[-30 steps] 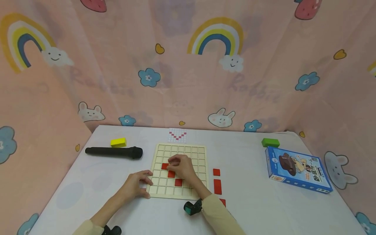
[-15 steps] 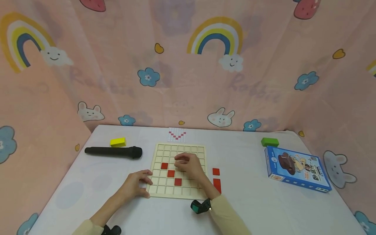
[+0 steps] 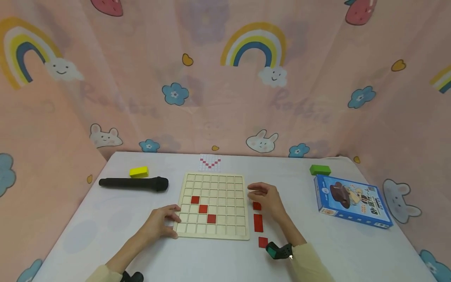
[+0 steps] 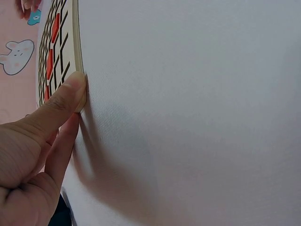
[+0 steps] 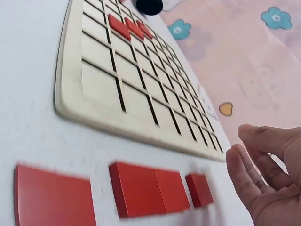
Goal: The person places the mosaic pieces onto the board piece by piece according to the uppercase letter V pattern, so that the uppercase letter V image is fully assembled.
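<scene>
A cream grid board (image 3: pixel 225 188) lies on the white table with three red square tiles (image 3: pixel 203 209) in its cells, stepping diagonally toward the front. My left hand (image 3: pixel 160 223) grips the board's near-left corner; the left wrist view shows the thumb (image 4: pixel 70 87) on the edge and a finger beside the corner. To the right of the board, my right hand (image 3: pixel 267 197) hangs over the farthest of several loose red tiles (image 3: pixel 258 223), partly covering it in the head view. Its fingers (image 5: pixel 242 174) are loosely bent and apart from the thumb, with nothing between them.
Behind the board lies a small pattern card (image 3: pixel 210 162) with a red V of squares. A black microphone (image 3: pixel 134 183) and a yellow block (image 3: pixel 139 172) lie at left. At right are a blue box (image 3: pixel 352 201) and a green block (image 3: pixel 320 169). A patterned curtain (image 3: pixel 211 117) backs the table.
My right hand has moved from over the board's middle to the right, beyond the board's edge, to the loose tiles. My left hand stays at the corner.
</scene>
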`<state>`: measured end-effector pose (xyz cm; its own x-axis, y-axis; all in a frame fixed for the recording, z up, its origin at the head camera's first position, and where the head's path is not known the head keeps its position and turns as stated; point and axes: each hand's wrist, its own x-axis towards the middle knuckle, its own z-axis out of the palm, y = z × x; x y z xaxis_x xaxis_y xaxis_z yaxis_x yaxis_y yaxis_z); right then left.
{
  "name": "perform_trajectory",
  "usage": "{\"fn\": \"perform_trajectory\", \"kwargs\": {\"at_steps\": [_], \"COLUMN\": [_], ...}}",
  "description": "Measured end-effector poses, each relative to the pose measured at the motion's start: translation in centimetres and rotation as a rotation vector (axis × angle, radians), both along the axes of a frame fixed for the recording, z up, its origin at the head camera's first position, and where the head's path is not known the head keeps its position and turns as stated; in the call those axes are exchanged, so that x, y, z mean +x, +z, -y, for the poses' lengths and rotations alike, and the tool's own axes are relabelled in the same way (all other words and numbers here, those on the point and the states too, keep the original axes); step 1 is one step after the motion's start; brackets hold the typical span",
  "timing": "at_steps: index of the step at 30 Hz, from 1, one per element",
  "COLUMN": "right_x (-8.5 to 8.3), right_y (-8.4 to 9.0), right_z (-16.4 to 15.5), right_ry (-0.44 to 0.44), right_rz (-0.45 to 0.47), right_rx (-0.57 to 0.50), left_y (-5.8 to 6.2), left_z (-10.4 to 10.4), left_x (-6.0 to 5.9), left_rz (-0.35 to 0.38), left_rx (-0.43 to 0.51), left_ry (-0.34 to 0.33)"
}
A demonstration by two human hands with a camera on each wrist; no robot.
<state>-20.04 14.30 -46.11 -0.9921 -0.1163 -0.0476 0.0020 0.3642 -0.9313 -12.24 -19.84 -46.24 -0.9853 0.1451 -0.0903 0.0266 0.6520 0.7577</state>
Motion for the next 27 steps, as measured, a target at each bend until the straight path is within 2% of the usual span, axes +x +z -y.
{"fn": "perform_trajectory", "kwargs": {"at_steps": [4,9,15,18,22,27], "right_x": [0.3,0.7,0.5,0.4,0.3,0.0], "right_y": [-0.2,-0.8,-1.8,-2.1,-2.2,-2.2], "right_z": [-2.9,-4.8,-4.9,-4.7,-4.5,-4.5], "right_ry": [-0.024,0.072,0.126,0.122,0.117,0.156], "right_rz": [0.005,0.008,-0.022,-0.042,-0.053,-0.070], "right_rx": [0.129,0.194,0.222,0.252,0.272,0.289], "left_y": [-0.1,0.0,0.0,-0.1,-0.1,0.0], "left_z": [0.0,0.1,0.3,0.2,0.1,0.0], "left_x": [-0.1,0.1,0.2,0.2,0.2,0.1], "left_rz": [-0.003,-0.008,-0.008,-0.007,-0.004,-0.007], "left_rx": [0.001,-0.009,-0.001,0.003,0.002,0.000], "left_ry": [-0.004,0.003,0.003,-0.001,-0.004,-0.002]}}
